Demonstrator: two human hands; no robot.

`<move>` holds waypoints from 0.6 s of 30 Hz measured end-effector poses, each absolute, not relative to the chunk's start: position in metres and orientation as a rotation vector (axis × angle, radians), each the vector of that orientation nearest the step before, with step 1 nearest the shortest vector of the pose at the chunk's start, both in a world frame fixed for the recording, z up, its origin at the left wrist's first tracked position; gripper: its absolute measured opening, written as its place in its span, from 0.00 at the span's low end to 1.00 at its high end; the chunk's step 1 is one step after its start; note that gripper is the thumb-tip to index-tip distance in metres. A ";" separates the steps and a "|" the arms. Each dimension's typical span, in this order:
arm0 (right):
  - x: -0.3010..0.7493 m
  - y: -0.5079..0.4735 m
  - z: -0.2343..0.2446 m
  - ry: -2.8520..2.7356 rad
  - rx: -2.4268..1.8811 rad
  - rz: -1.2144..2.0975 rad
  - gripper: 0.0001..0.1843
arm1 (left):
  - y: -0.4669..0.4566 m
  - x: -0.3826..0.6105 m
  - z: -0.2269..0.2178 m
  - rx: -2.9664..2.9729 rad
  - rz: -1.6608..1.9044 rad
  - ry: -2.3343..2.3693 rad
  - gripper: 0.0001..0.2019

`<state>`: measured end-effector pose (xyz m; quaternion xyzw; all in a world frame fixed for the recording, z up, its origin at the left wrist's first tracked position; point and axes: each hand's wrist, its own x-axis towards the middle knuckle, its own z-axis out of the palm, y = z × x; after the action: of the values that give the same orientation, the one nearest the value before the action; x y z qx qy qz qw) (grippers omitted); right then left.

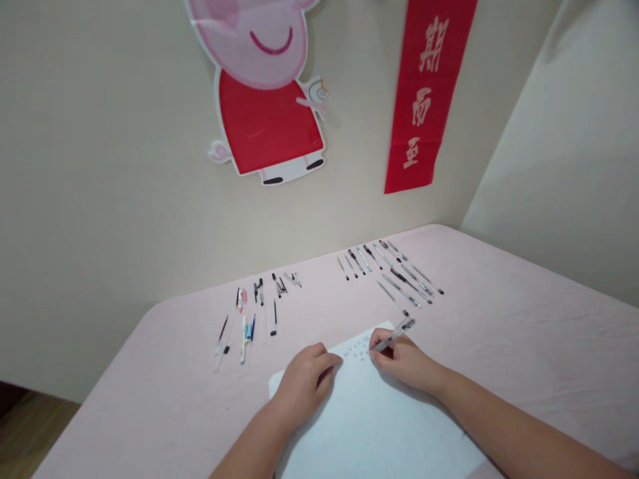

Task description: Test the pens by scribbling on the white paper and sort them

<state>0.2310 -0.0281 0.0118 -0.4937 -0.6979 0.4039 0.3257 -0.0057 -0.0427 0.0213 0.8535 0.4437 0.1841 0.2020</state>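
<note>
A large white sheet of paper (384, 426) lies in front of me. In my right hand (402, 362) a clear pen (397, 332) is pinched, slanting up to the right, its tip down at the paper. Rows of small dark handwriting (357, 349) show near the sheet's top edge, beside that tip. My left hand (307, 382) rests on the upper left part of the sheet, loosely bent, with a gap between thumb and forefinger. Nothing shows in it, and its forefinger points toward the writing.
A pink-covered table (524, 332) stands against the wall. Several pens and refills (407, 286) lie at the back right. Pen parts and caps (259, 293), with a yellow-white pen (243, 339), lie to the left. A pig cutout (272, 126) and red banner (419, 100) are on the wall.
</note>
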 end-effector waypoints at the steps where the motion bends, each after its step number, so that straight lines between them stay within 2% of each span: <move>1: 0.231 -0.029 0.012 -1.874 -1.305 1.015 0.03 | -0.043 -0.006 0.022 2.394 0.500 1.240 0.14; 6: 0.234 -0.028 0.008 -1.940 -1.297 0.899 0.05 | -0.047 -0.001 0.025 2.566 0.336 1.251 0.13; 10: 0.236 -0.027 0.005 -1.937 -1.293 0.887 0.05 | -0.054 0.005 0.027 2.717 0.183 1.199 0.16; 18: 0.232 -0.029 0.013 -1.990 -1.373 0.876 0.04 | -0.061 0.010 0.027 2.731 0.125 1.113 0.20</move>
<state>0.2324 -0.0286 0.0133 -0.5125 -0.7425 0.3269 0.2813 0.0105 -0.0609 0.0266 0.9211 0.3753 0.0421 0.0948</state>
